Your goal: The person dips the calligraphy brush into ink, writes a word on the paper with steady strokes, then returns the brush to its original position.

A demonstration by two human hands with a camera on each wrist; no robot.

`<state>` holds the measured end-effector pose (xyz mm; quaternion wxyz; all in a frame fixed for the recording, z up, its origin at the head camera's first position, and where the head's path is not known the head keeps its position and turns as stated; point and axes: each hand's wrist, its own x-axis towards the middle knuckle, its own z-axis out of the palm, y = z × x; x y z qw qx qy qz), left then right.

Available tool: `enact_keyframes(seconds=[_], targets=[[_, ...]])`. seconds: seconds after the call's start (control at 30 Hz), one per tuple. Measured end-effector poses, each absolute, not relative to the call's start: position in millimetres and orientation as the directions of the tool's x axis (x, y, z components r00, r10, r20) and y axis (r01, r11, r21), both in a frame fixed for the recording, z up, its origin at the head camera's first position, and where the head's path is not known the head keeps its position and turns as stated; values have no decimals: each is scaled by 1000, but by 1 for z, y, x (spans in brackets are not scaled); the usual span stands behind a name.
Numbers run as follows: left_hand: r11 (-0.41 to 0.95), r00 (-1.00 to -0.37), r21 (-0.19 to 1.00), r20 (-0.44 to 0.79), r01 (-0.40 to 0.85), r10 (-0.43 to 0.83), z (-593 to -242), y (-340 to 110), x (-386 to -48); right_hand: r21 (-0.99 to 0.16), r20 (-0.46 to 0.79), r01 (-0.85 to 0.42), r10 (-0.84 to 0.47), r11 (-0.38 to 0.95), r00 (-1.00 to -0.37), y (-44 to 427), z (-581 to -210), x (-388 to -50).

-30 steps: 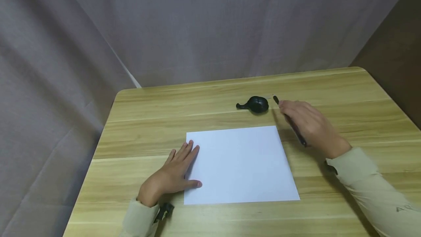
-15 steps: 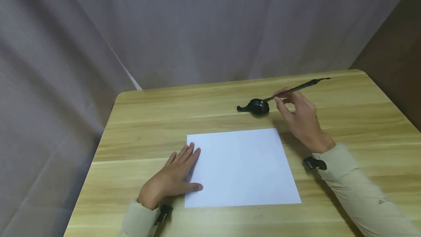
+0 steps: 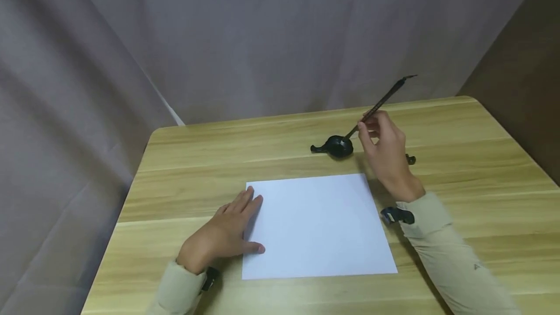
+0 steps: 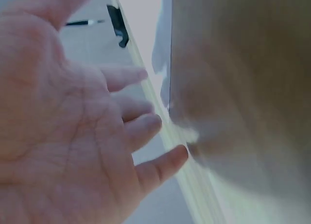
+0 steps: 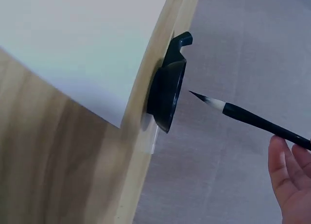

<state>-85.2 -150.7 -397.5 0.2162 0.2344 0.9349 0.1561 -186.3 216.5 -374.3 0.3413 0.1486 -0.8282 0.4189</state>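
My right hand pinches a calligraphy brush by its dark handle, beyond the paper's far right corner. The brush slants, its bristle end down over a black gourd-shaped ink dish. In the right wrist view the pale bristles have a dark tip, which stands apart from the dish's rim. My left hand rests with spread fingers on the left edge of a white sheet of paper. The left wrist view shows its palm and straight fingers.
A small dark object lies on the wooden table, partly hidden behind the right hand; its kind cannot be told. A grey curtain hangs behind the table's far edge. Each wrist wears a black device.
The right hand has moved left and turned, swinging the brush so its bristle end points down at the ink dish. The brush now stands steeper. The left hand stays on the paper.
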Motion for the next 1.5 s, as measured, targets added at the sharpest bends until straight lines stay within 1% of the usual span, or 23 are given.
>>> enact_keyframes(seconds=[0.1, 0.23, 0.47, 0.77, 1.17, 1.5], targets=[[840, -779, 395, -359, 372, 514, -395, -157, -90, -609, 670, -499, 63, 616, -739, 217, -378, -186], [844, -760, 387, -396, 371, 515, -393, -160, -92, -618, 657, -497, 52, 609, -752, 217, -381, -188], [859, -763, 364, -414, 361, 496, -389, -156, -92, -621, 628, -487, 19, 614, -778, 217, -383, -191], [863, -759, 377, -433, 338, 486, -388, -152, -92, -604, 619, -482, -7, 635, -785, 219, -383, -190], [849, -754, 400, -420, 346, 505, -385, -152, -87, -631, 594, -505, -52, 589, -803, 217, -374, -184], [856, -758, 404, -431, 323, 489, -384, -148, -85, -618, 597, -483, -29, 620, -801, 224, -373, -185]])
